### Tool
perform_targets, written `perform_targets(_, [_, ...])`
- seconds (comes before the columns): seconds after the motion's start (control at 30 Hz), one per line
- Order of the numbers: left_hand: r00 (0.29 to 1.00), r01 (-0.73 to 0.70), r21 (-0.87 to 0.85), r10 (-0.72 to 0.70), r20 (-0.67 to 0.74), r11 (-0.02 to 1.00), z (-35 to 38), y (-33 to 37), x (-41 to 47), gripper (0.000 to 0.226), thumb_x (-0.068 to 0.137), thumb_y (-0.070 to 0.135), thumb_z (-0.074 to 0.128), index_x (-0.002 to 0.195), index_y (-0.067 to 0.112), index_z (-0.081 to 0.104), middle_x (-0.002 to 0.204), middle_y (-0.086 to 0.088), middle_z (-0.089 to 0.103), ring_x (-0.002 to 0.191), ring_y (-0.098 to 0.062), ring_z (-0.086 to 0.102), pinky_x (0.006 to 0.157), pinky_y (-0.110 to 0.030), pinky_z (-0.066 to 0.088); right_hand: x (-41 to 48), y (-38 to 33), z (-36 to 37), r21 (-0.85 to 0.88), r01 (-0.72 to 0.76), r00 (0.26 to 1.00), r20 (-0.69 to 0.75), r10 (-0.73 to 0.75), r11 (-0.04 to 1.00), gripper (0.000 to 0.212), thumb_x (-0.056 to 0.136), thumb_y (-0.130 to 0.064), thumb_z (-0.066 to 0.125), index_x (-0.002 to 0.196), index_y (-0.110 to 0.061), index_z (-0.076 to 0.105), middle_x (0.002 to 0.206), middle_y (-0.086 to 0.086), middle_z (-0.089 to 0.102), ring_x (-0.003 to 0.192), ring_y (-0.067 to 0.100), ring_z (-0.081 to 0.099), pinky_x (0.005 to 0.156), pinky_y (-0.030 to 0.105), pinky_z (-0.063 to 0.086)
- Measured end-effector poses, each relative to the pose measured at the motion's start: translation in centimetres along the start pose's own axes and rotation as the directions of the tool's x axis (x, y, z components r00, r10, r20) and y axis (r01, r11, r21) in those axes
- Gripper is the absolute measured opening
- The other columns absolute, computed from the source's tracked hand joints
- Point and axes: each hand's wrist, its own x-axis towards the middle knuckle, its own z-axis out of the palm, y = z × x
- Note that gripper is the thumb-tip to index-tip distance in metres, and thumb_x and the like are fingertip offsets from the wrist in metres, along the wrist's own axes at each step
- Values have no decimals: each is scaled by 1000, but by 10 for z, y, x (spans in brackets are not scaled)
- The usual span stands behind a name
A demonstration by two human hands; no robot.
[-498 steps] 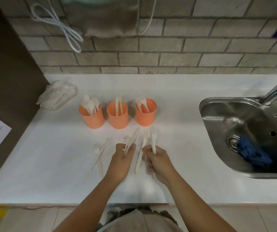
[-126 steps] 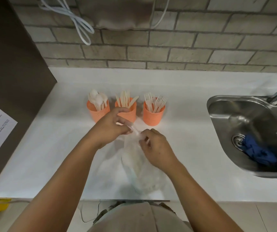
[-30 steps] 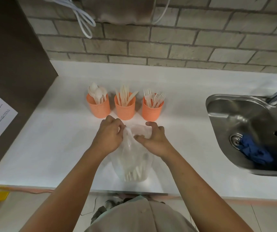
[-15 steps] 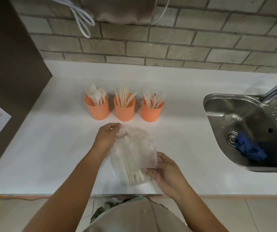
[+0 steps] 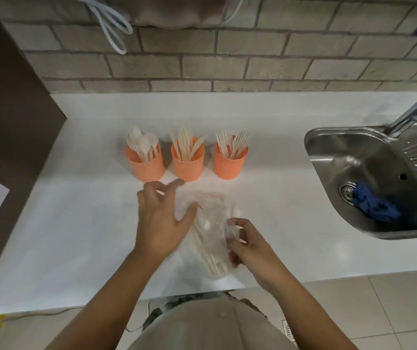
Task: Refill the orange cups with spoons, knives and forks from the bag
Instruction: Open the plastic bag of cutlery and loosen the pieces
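Orange perforated plastic cups stand in a row on the white countertop [image 5: 76, 223], and all positions below are given relative to the middle cup [image 5: 188, 162]. The middle cup holds pale plastic knives [image 5: 187, 145]; the cup just to its left [image 5: 145, 164] holds white plastic spoons [image 5: 143, 144]; the cup just to its right [image 5: 230, 162] holds pale plastic forks [image 5: 232, 144]. Each cup shows a full cluster of utensils above its rim, so the refill appears largely done. The clear crumpled plastic bag [image 5: 211, 223] lies on the counter in front of the middle cup, near the counter edge, and pale utensil handles are visible inside it — stock remains. The left hand [image 5: 160, 221] rests at the bag's left side with fingers spread and released; whether the palm presses the film cannot be told. The right hand [image 5: 246, 245], in front and to the right of the middle cup, has its fingers pinched on a fold of the bag. Judged remaining work: either top up the cups from the leftover contents or close the bag and set it aside — the frame does not settle which.
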Motion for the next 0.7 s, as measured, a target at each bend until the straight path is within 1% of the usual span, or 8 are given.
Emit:
perform_targets(0.07, [959, -168, -72, 180, 221, 983, -9, 7, -2, 66, 88, 64, 63, 146, 38, 48, 134, 7, 36, 127, -14, 31, 105, -30, 37, -3, -3, -1, -8, 28, 999, 46, -28, 1000, 41, 95, -11, 65, 127, -36, 58, 104, 17, 57, 66, 22, 59, 68, 31, 53])
perform_targets(0.2, [765, -249, -155, 293, 573, 956, -7, 16, 7, 101, 75, 66, 77, 157, 46, 21, 153, 22, 34, 142, -3, 21, 115, -26, 27, -2, -10, -11, -48, 70, 986, 154, -62, 996, 47, 90, 9, 54, 122, -23, 65, 107, 20, 62, 71, 26, 58, 68, 34, 53])
perform_targets(0.27, [747, -293, -185, 345, 569, 938, -6, 18, 11, 75, 78, 52, 79, 144, 46, 43, 126, 24, 57, 123, -2, 42, 106, -24, 37, 0, -13, -14, -46, 76, 988, 138, -69, 996, 39, 92, 10, 54, 112, -19, 71, 104, 14, 68, 72, 27, 59, 69, 37, 53])
perform_targets(0.33, [766, -452, -186, 486, 421, 873, -6, 20, 13, 30, 81, 34, 73, 111, 36, 66, 87, 21, 59, 91, -4, 52, 93, -34, 47, 4, -14, -15, 22, 62, 997, 36, -62, 998, 31, 93, 9, 57, 105, -14, 74, 100, 16, 66, 73, 30, 58, 69, 37, 54])
perform_targets(0.43, [734, -559, -242, 609, 300, 793, -9, 18, 3, 17, 76, 22, 76, 88, 29, 67, 78, 18, 55, 80, -5, 52, 80, -31, 46, 8, -14, -16, 251, 30, 998, -57, -16, 968, 14, 95, 7, 62, 107, 4, 69, 94, 21, 61, 73, 30, 58, 68, 35, 55])
perform_targets(0.5, [715, -453, -389, 588, 379, 802, -14, 18, -10, 20, 79, 28, 81, 93, 30, 68, 84, 17, 56, 82, -7, 57, 76, -28, 50, 8, -14, -16, 386, -10, 999, -44, 30, 923, 15, 95, 9, 61, 109, 6, 66, 92, 20, 62, 73, 28, 62, 70, 34, 58])
perform_targets(0.6, [658, -98, -498, 432, 617, 862, -20, 15, -28, 39, 82, 40, 81, 117, 38, 64, 103, 15, 59, 95, -14, 64, 87, -28, 55, 5, -16, -16, 504, -77, 997, 31, 71, 860, 22, 93, 14, 58, 110, 2, 65, 90, 15, 67, 79, 26, 68, 77, 35, 59])
perform_targets(0.7, [714, 110, -443, 239, 658, 890, -13, 12, -38, 67, 76, 43, 86, 132, 47, 49, 106, 15, 57, 96, -12, 64, 92, -29, 57, 4, -19, -17, 591, -137, 990, 90, 104, 795, 25, 92, 18, 55, 108, 0, 64, 85, 12, 67, 81, 25, 69, 72, 32, 61])
